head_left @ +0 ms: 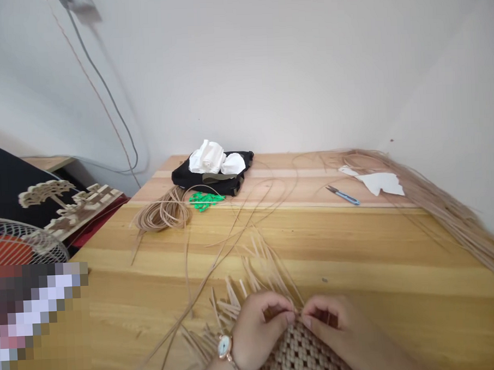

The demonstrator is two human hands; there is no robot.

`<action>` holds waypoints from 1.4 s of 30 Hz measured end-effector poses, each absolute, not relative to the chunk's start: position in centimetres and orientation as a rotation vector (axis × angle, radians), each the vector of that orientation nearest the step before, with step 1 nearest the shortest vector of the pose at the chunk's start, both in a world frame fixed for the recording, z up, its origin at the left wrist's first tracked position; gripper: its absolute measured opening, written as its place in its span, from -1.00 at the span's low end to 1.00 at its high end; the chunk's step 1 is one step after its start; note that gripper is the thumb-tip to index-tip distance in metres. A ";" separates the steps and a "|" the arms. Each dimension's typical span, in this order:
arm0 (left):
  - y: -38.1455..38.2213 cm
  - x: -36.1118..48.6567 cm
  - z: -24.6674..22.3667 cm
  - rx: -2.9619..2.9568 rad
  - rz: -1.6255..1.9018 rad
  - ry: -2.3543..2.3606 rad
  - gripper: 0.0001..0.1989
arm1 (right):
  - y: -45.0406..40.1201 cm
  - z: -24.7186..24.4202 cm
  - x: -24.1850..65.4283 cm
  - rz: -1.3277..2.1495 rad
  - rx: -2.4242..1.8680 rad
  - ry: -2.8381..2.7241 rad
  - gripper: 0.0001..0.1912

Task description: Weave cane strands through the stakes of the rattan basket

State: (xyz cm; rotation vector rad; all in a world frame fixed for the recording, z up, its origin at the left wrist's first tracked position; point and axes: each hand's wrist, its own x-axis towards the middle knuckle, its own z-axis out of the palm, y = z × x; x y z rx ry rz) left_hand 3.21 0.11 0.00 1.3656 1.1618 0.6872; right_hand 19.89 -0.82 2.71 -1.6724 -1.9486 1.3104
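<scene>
A woven brown piece point(302, 353) with an open checkered pattern lies at the bottom centre, loose strand ends fanning out beyond its left and far edges. My left hand point(261, 327), with a watch on the wrist, pinches a strand at the far edge of the weave between thumb and index finger. Close beside it on the right, my right hand point(332, 323) pinches strand material at the same edge. The fingertips of both hands nearly meet. Part of the weave is hidden under the hands.
A strand coil point(162, 211), green clips point(207, 200) and a black bag point(183, 176) with white tissue point(207, 157) lie back left. Blue snips point(343, 195), white paper point(380, 183) and a long strand bundle point(444, 209) are back right. A fan point(24, 244) stands left.
</scene>
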 end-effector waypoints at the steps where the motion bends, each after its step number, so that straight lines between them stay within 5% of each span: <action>1: 0.0 3.1 -0.1 1.390 0.689 1.183 -0.86 | -0.8 2.4 19.8 1.306 -1.659 -1.918 -0.78; 27: -0.3 3.2 0.0 1.173 0.823 1.294 -0.90 | -1.2 2.1 18.9 1.203 -1.508 -2.055 -0.78; 42: -1.0 3.0 0.8 1.238 0.877 1.186 -0.94 | 7.2 4.9 18.8 2.215 -1.051 -2.347 -0.86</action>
